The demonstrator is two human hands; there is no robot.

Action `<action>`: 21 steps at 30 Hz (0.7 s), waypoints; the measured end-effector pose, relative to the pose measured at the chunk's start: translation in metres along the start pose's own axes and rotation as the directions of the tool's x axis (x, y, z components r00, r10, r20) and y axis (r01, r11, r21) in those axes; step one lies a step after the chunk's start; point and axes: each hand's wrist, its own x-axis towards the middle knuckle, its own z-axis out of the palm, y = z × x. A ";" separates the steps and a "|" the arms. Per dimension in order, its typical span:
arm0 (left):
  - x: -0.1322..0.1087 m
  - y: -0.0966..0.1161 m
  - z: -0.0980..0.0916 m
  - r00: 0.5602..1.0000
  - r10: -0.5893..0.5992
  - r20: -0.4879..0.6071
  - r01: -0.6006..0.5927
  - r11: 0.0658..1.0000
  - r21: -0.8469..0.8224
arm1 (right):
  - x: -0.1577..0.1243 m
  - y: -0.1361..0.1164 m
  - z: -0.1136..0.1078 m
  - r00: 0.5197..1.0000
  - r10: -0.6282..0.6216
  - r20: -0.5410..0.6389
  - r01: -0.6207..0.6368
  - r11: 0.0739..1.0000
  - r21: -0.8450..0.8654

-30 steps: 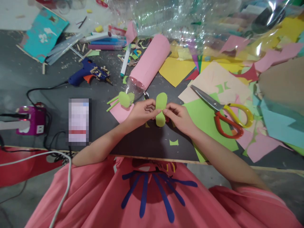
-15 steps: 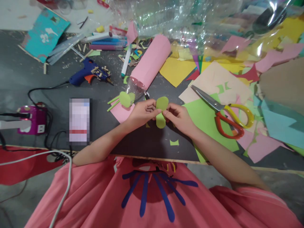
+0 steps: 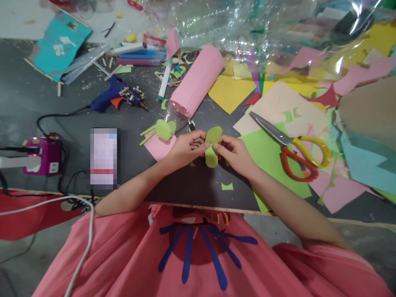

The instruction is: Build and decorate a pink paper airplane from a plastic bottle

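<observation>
Between fingertips (image 3: 204, 145): cutout (image 3: 213, 135), pinched at waist by left hand (image 3: 185, 149) and right hand (image 3: 235, 154). Apparently mid-fold; even pressure needed next.

Person's wearing a loose coral-pink top (image 3: 123, 255) with dark blue stripes (image 3: 186, 255) fanning out over the chest like rays, plus a few tiny yellow dashes (image 3: 222, 217) near the neckline. Forearms stick out bare, and the left hand (image 3: 185, 149) and right hand (image 3: 235, 154) are bare too.
</observation>
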 end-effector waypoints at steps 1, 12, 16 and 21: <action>0.000 0.000 0.000 1.000 0.008 0.001 -0.008 1.000 0.002 | 0.000 0.000 0.000 1.000 0.002 -0.001 -0.002 1.000 0.005; -0.001 -0.001 -0.003 0.998 0.060 -0.003 -0.060 0.995 0.079 | 0.001 -0.003 0.000 0.999 -0.011 -0.030 0.012 0.999 0.036; -0.001 -0.001 -0.003 0.998 0.064 0.002 -0.064 0.997 0.041 | 0.001 -0.004 0.000 0.999 -0.005 -0.036 0.008 0.997 0.077; -0.001 0.000 -0.002 0.999 0.040 0.018 -0.039 0.999 -0.026 | 0.001 -0.003 0.000 1.000 0.001 -0.018 0.000 0.996 0.093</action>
